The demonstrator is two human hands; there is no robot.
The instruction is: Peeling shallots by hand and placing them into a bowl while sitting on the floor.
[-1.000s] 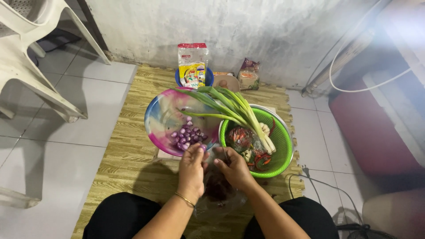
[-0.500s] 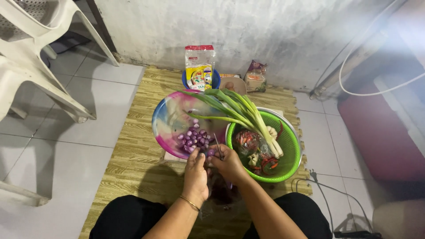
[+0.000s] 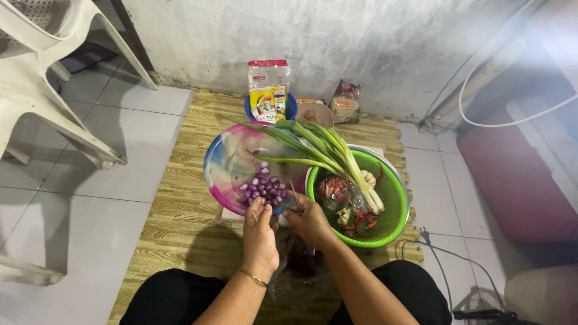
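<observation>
My left hand (image 3: 260, 233) and my right hand (image 3: 310, 222) meet at the near rim of a pink and blue bowl (image 3: 224, 164). In the bowl lies a heap of small purple shallots (image 3: 265, 187). My right hand is closed on a small knife (image 3: 293, 194), whose thin blade points up toward the shallots. The fingers of my left hand curl together right beside it, and what they pinch is hidden. A crumpled clear plastic bag (image 3: 293, 269) with dark scraps lies under my wrists, between my knees.
A green basket (image 3: 394, 191) at the right holds spring onions (image 3: 330, 150) and bagged chillies (image 3: 336, 189). Behind stand a packet (image 3: 268, 89) in a blue bowl and a smaller packet (image 3: 345, 102). All rests on a woven mat (image 3: 174, 222). A white chair (image 3: 45, 90) is left, a cable (image 3: 445, 256) right.
Both hands have moved from above the plastic bag up to the bowl's near rim, close to the shallots. The bowls and basket stay where they were.
</observation>
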